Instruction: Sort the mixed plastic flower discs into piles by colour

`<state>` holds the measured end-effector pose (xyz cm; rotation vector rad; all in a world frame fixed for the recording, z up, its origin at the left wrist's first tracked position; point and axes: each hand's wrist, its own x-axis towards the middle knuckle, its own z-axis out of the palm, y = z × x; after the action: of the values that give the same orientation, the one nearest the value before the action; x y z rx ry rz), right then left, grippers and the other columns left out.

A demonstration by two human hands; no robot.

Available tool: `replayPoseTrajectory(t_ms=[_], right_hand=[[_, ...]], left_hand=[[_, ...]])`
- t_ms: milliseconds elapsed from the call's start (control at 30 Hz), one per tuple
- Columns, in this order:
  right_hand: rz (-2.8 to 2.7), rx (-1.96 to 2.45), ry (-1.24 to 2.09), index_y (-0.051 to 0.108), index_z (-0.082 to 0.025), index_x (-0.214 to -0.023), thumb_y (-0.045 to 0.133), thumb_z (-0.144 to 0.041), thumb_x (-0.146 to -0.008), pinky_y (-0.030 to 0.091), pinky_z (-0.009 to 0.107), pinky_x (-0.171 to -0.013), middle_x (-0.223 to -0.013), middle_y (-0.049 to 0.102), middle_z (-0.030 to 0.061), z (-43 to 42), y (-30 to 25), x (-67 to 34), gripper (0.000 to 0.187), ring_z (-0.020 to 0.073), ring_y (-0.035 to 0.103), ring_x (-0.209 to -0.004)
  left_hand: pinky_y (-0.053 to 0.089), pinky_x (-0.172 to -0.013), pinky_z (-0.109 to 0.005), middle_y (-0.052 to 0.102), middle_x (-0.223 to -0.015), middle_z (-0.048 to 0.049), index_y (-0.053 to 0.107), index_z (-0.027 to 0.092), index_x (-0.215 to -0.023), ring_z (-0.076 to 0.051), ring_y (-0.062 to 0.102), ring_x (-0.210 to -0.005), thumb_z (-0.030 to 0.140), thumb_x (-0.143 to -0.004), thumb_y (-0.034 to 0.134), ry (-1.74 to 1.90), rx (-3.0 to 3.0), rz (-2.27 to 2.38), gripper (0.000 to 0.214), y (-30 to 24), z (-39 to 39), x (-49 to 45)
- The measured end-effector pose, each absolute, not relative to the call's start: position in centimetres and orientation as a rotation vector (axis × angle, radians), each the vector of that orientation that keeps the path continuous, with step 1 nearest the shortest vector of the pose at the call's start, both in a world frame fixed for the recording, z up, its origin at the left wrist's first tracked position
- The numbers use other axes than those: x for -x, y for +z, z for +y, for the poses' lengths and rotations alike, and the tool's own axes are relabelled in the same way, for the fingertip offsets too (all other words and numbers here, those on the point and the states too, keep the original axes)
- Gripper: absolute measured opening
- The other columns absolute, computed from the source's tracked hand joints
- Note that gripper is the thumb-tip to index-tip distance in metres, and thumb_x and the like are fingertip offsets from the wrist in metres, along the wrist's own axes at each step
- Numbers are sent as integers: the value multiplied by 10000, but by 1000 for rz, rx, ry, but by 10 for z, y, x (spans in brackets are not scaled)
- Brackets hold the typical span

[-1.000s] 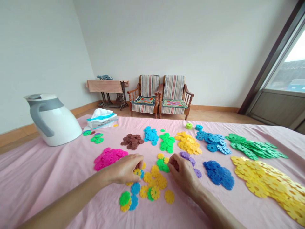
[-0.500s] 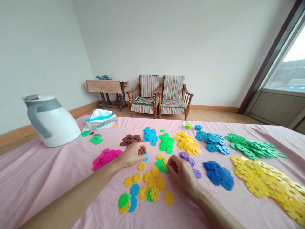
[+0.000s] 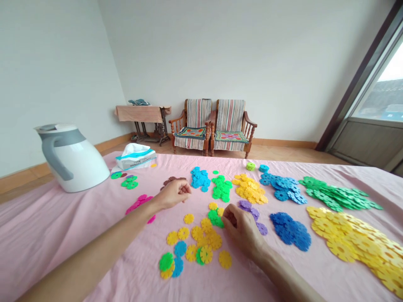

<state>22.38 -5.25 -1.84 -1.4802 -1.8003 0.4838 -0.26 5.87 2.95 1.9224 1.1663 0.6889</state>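
Note:
My left hand [image 3: 173,193] hovers closed in a pinch over the pink cloth [image 3: 63,235], between the brown disc pile [image 3: 170,180] and the light blue disc pile [image 3: 200,178]; the small light blue disc it pinches is hidden by the fingers. It covers part of the magenta pile [image 3: 138,202]. My right hand [image 3: 241,228] rests on the cloth with fingers curled against a few green discs [image 3: 215,217]; what they hold is hidden. Loose yellow, blue and green discs [image 3: 201,243] lie scattered between and in front of both hands.
Sorted disc piles lie beyond and to the right: green [image 3: 221,187], yellow [image 3: 250,188], blue [image 3: 283,184], purple [image 3: 248,206], dark blue [image 3: 291,230], a long green one [image 3: 340,195], a big yellow one [image 3: 355,239]. A white kettle [image 3: 74,157] and tissue pack [image 3: 135,155] stand far left. Two chairs [image 3: 214,126] behind.
My left hand lifted a light blue disc out of the scattered discs and moved away from me, toward the light blue pile. My right hand has stayed by the green discs.

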Motion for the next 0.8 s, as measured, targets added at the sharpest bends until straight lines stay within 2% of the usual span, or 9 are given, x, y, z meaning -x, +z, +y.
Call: replayPoseTrajectory(t_ms=[167,300,400,533,700,800], right_hand=[[-1826,1488,420,420,-191,-646,458,-122,-765,219,208,-474,-549,473,-46,-54,-19,-223,143,87,402,-501],[-1837,1490,412,414,-193,-644,457,-122,-766,214,210,-472,-547,466,-48,-54,-20,-223,146,87,398,-498],[-1833,1492,420,416,-192,-648,456,-121,-768,219,208,-474,-554,473,-46,-54,-19,-223,144,86,404,-502],[-1832,1492,416,426,-189,-650,454,-124,-772,222,208,-475,-554,481,-45,-54,-18,-223,141,87,408,-502],[-1824,1477,420,431,-190,-657,457,-113,-761,225,205,-473,-549,482,-48,-52,-20,-224,132,86,411,-497],[-1820,1463,417,424,-192,-655,455,-108,-759,230,204,-472,-545,478,-50,-51,-22,-224,137,85,412,-496]], left_hand=[[391,-532,-196,600,-674,13,648,156,-769,-113,536,-604,213,-694,612,101,-2171,843,101,57,10,26],[392,-566,-189,601,-765,24,640,190,-827,-120,539,-664,125,-608,666,-57,-2322,811,230,63,-16,24],[377,-571,-187,591,-800,27,617,201,-829,-117,522,-672,65,-578,648,-90,-2438,843,288,60,-24,17],[353,-547,-181,563,-809,28,567,189,-787,-106,499,-659,57,-576,633,-50,-2461,843,258,57,-25,13],[329,-487,-179,537,-641,49,535,176,-689,-98,492,-574,115,-622,615,-34,-2288,824,121,51,-5,9],[360,-480,-180,535,-591,48,541,169,-701,-98,510,-541,160,-647,604,222,-2108,907,84,36,23,-2]])
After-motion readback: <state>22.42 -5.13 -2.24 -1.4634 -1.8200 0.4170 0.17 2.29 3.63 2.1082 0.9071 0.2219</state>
